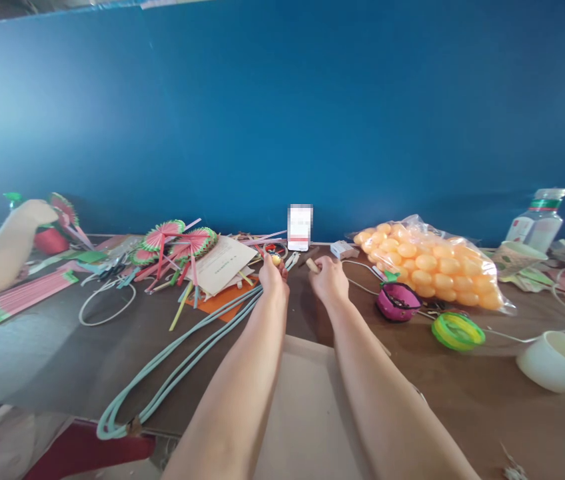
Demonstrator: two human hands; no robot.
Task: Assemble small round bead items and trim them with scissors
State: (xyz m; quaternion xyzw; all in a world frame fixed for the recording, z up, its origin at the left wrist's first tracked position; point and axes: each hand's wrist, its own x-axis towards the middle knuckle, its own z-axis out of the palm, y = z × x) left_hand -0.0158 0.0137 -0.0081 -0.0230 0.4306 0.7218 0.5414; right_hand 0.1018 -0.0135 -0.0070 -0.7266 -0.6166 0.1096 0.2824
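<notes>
My left hand [274, 276] is closed around a small round yellow thing [276, 259], whose kind I cannot make out. My right hand [331, 279] pinches a short beige piece [312, 265], partly hidden by the fingers. A narrow gap separates the two hands. Just beyond them, a phone [299, 230] with a lit screen leans upright at the wall. Pliers with pale handles [291, 261] lie between the hands and the phone. Pale blue tubing [172, 370] runs in a long loop beside my left forearm.
A co-worker's hand [37, 215] holds a watermelon-patterned paper fan [65, 210] at far left. More fans [162, 237] and a printed sheet [222, 263] lie nearer. At right are a bag of orange balls [427, 263], a purple pouch [395, 305], green-yellow coil [457, 332] and white bowl [537, 363].
</notes>
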